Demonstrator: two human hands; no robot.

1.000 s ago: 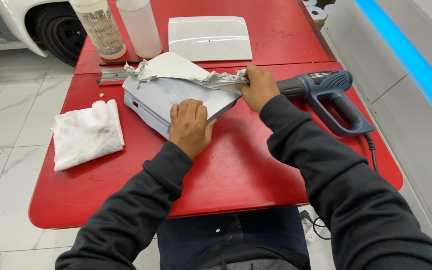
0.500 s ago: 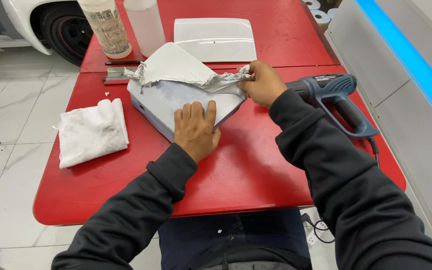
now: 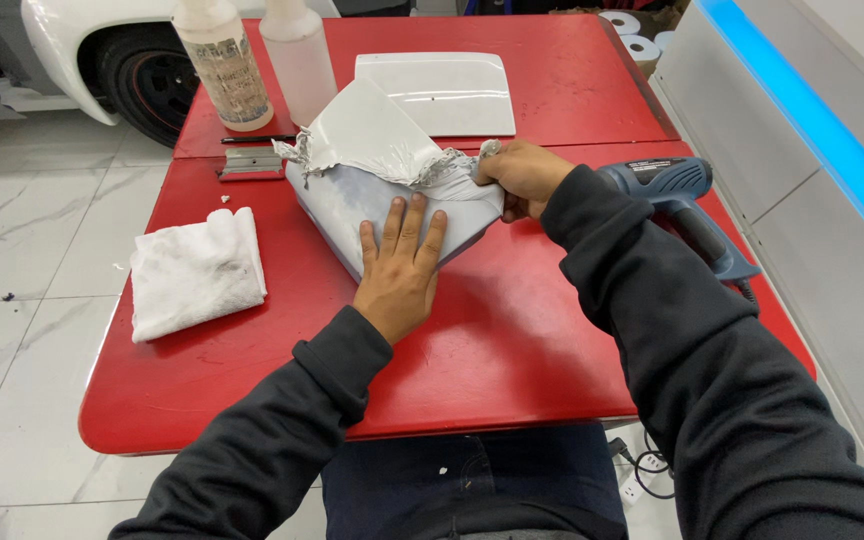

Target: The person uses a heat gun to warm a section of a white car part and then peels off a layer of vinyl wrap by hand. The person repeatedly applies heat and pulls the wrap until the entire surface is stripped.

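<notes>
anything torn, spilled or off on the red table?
Yes: the white film on the pale grey panel is peeled back, crumpled, its edge ragged where the right hand grips it. The left hand lies flat on the panel. No spill visible.

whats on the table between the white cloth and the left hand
Nothing: in the head view only bare red table lies between the white cloth and the left hand, which presses flat on the pale panel.

Glossy white film (image 3: 372,130), crumpled at its torn edge, peeling off a smooth matt grey panel (image 3: 392,205). Table (image 3: 512,340) glossy red. Rag (image 3: 195,270) soft white cloth. Bottles (image 3: 297,55) translucent plastic. Heat gun (image 3: 677,200) blue matt plastic. Sleeves dark knit.
</notes>
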